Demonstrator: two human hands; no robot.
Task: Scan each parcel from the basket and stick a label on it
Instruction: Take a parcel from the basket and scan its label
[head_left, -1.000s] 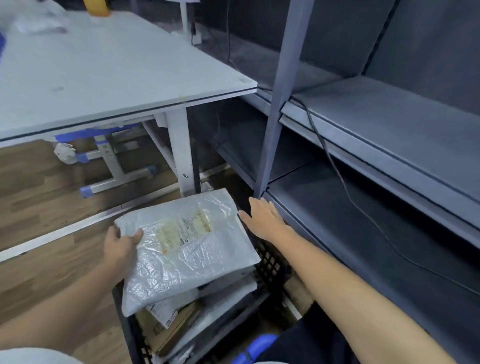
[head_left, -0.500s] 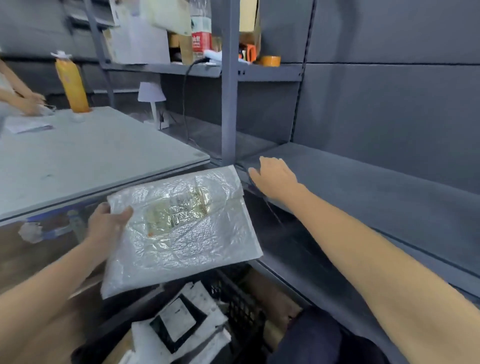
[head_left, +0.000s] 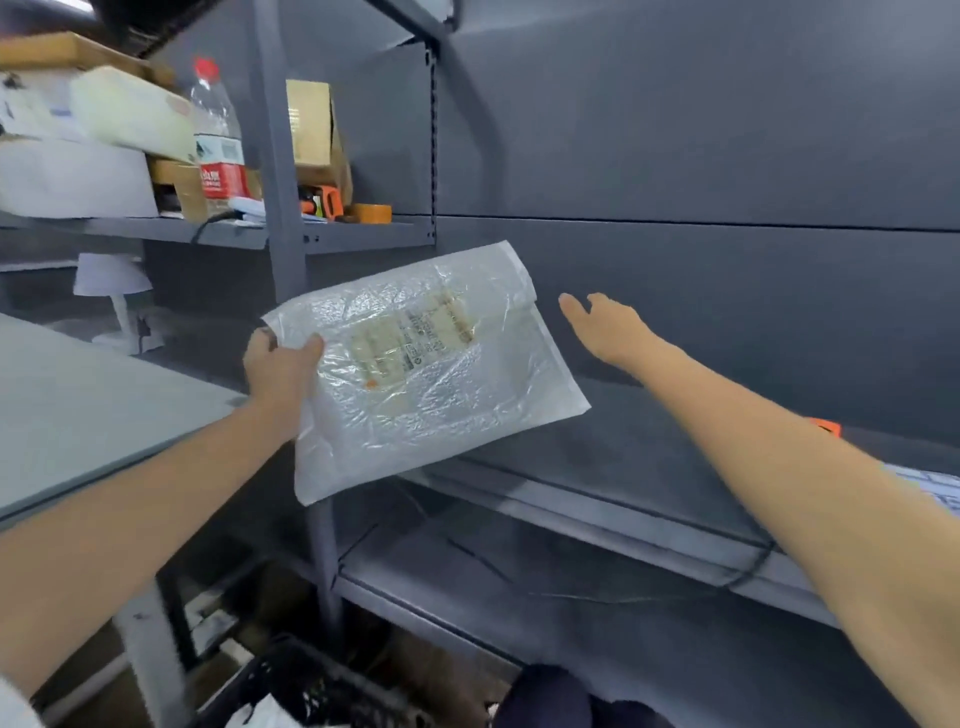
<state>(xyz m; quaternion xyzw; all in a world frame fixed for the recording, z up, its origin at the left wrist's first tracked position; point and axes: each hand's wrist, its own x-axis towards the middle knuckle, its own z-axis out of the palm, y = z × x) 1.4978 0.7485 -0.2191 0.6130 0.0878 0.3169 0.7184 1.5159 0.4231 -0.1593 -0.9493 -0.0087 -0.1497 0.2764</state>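
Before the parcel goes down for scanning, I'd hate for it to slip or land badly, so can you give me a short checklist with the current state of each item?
1. Left hand has a grip on the parcel: ok, thumb on top at its left edge.
2. Right hand free to help: ok, open and apart from the parcel.
3. Printed slip on the parcel faces up: ok, though too blurred to read.
4. Grey shelf under the right hand has bare room: ok.
5. Scanner within reach: cannot tell, none in view.
6. Parcel out of the basket: ok, held well above it.
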